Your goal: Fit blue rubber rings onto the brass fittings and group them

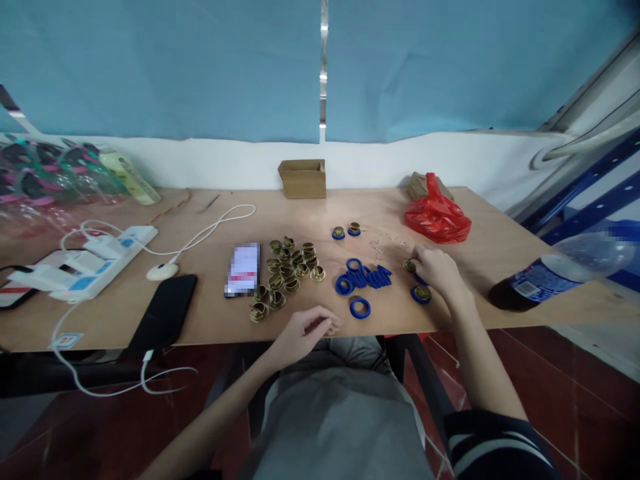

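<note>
My right hand [438,268] reaches down at the right, its fingertips closed on a round brass-coloured piece [409,265]. Blue shows under that hand, mostly hidden. Just in front of it lies another brass piece set in a blue ring [421,293]. My left hand [314,325] rests at the table's front edge, fingers curled together, with nothing visible in them. A single blue ring [360,308] lies to its right, near a heap of blue rings [367,275]. Several loose brass pieces [287,267] form a cluster beyond my left hand.
Two ringed brass pieces [339,233] sit farther back. A lit phone [243,269], a dark phone [167,308] and a power strip [107,263] with cables lie left. A cardboard box [303,180], red bag [437,217] and cola bottle [555,273] stand or lie around.
</note>
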Action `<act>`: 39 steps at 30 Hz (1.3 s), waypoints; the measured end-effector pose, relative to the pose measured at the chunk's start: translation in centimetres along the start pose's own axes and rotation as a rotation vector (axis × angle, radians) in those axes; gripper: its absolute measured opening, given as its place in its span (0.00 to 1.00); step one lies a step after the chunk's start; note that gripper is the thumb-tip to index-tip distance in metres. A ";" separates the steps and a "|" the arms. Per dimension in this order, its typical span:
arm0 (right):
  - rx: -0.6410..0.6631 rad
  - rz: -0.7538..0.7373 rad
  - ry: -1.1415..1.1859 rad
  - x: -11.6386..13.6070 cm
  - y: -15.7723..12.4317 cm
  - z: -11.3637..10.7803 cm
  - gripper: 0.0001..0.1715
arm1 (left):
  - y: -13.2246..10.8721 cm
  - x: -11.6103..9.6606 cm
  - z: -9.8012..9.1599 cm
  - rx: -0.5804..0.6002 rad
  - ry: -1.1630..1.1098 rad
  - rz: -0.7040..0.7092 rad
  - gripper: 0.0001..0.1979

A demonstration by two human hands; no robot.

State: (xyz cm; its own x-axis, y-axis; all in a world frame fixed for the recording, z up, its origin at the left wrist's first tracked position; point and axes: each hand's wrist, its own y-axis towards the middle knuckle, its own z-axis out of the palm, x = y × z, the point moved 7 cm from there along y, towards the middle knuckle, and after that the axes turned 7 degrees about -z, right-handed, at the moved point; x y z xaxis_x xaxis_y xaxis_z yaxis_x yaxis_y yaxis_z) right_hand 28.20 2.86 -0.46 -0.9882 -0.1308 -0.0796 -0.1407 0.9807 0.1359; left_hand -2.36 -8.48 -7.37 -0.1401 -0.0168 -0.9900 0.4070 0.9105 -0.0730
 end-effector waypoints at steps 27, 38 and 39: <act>-0.790 -0.745 0.676 16.7 -14.6 -5.8 0.12 | -1.9 -2.0 1.2 0.207 -0.577 0.032 0.21; -0.178 -0.465 0.615 12.7 -9.1 0.4 0.16 | -0.5 0.6 -0.4 -0.046 -0.476 -0.048 0.18; -0.178 -0.468 0.606 12.8 -9.1 0.6 0.14 | -0.4 0.5 -0.5 -0.055 -0.448 -0.031 0.18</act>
State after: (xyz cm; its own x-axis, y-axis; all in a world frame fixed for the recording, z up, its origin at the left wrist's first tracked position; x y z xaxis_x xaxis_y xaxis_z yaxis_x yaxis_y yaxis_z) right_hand 16.84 -7.69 -3.29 -0.6768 -0.6315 0.3782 -0.5076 0.7725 0.3815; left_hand -3.03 -8.69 -7.82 0.2577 -0.2106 -0.9430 0.3583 0.9272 -0.1092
